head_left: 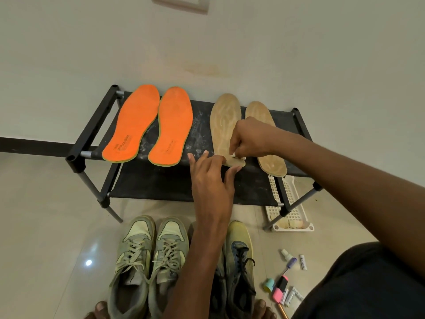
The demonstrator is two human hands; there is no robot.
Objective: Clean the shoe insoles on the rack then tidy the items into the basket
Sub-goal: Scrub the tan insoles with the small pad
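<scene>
While the right hand [247,139] pinches a small white wad against the heel of the left tan insole [224,127] on the rack [92,132], short firm strokes would clean best, the open left hand [210,171] pressing that heel flat. Orange insoles [149,123] lie well apart; shoes [147,256] crowd the floor below, and the basket [292,203] sits partly under the rack, with markers [281,287] scattered nearby.
</scene>
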